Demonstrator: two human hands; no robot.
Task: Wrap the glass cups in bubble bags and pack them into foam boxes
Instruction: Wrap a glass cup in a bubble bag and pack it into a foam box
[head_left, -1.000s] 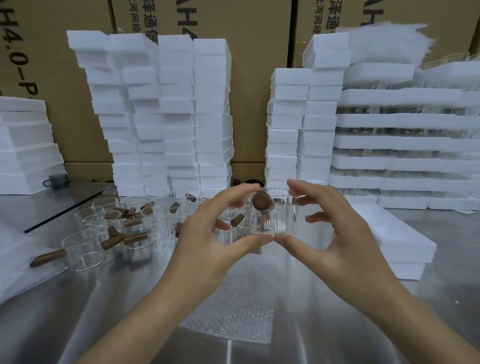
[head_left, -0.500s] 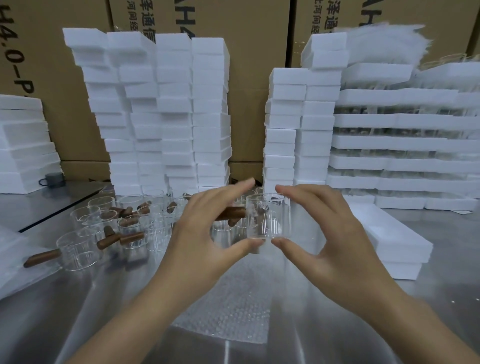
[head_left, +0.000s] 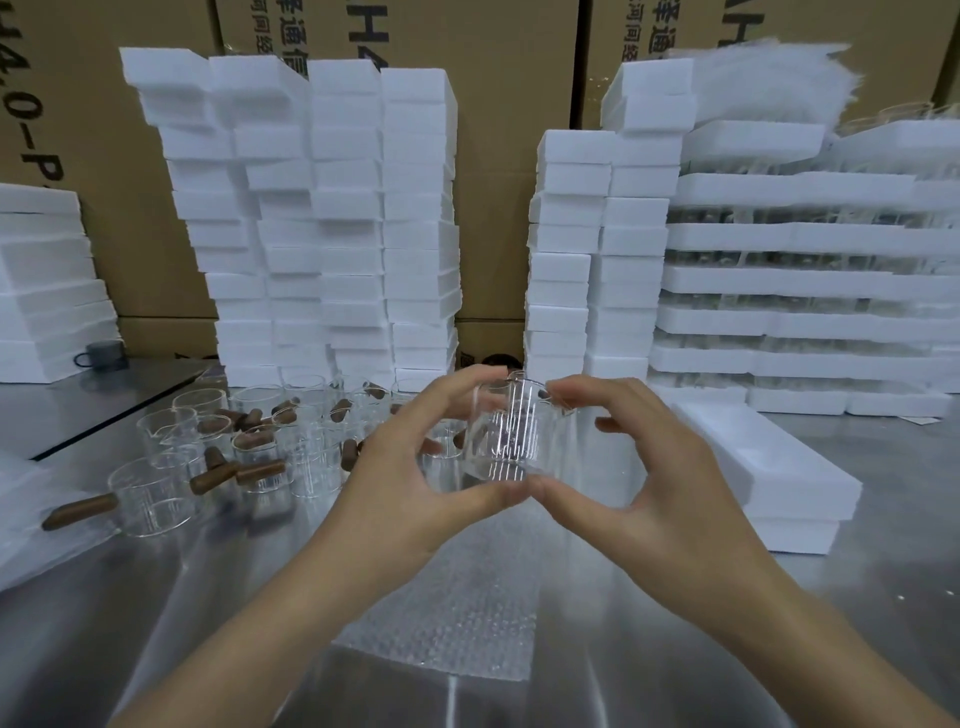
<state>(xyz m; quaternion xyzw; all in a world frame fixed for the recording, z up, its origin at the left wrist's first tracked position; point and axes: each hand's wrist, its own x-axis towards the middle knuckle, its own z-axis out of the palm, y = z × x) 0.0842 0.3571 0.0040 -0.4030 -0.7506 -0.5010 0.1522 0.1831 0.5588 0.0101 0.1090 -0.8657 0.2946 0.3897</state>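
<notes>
Gripping the glass cup (head_left: 511, 434) between both hands' fingers (head_left: 452, 387), above the bubble bag (head_left: 441, 623)

A single view is worn on the head and is aimed forward and down over the steel table (head_left: 130, 623). The table is taken from its near side, close in; the left hand (head_left: 415, 467) and right hand (head_left: 660, 483) are caught just above its middle. At the table's far side, foam boxes (head_left: 343, 218) and cardboard cartons (head_left: 498, 156) are swept in by the wide lens.
</notes>
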